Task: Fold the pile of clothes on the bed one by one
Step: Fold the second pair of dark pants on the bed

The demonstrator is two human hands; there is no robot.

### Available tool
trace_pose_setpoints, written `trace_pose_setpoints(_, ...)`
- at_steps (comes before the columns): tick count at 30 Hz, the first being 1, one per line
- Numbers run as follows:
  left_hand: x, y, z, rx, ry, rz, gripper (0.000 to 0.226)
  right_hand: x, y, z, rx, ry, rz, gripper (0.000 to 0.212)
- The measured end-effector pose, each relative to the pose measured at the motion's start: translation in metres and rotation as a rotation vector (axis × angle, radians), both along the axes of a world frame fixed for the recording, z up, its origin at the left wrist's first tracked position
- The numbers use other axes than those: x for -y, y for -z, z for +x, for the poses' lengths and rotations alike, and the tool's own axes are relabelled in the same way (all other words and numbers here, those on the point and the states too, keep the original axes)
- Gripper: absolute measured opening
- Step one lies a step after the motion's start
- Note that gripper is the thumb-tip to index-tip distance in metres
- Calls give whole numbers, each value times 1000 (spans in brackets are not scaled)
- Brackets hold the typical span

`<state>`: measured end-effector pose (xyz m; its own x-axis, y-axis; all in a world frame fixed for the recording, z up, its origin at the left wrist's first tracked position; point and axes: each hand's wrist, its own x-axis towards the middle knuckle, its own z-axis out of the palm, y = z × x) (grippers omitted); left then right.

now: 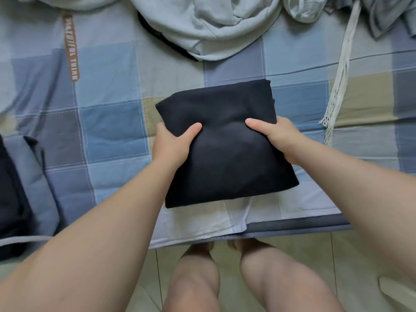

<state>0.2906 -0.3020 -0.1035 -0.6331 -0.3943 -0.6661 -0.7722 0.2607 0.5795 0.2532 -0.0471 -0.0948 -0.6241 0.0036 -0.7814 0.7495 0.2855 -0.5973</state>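
Only one cam here, riding on the person's head, wide-angle, pointing forward and steeply down over the near edge of the bed [108, 122]. It's sitting close in, also catching the floor [319, 251] below that edge.

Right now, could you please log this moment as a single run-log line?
left hand: grips folded black garment | right hand: grips it too | pale clothes: heaped beyond on bed

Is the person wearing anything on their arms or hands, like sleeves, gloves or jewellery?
Nothing shows. Left arm and right arm are bare to the frame edge, no sleeve in view. Left hand and right hand are ungloved; neither wrist has a watch or bracelet.
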Motion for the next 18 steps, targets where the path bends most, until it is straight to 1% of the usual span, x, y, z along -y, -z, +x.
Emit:
trace_pose_setpoints(2, 3, -26, 11, 12, -16, 43, 67, 0, -28, 6, -12, 6, -6, 36)
trace_pose_setpoints(5, 12, -78, 34, 34, -42, 71, 62, 4, -81, 24, 24, -9, -32, 33)
trace_pose_setpoints(8, 26, -137, 58, 46, -70, 88, 56, 18, -139, 40, 67, -30, -54, 40)
trace_pose_setpoints(11, 50, -203, 86, 26, -129, 74, 57, 47, -202, 53, 94, -86, -88, 48)
trace_pose_setpoints(13, 69, -236, 106, 10, -163, 53, 54, 69, -235, 61, 88, -129, -98, 52)
trace_pose_setpoints(16, 111, -269, 134, -12, -216, -3, 47, 114, -270, 71, 91, -234, -134, 58)
trace_pose_setpoints(18, 147, -281, 146, -37, -255, -34, 47, 152, -283, 75, 92, -283, -156, 53)
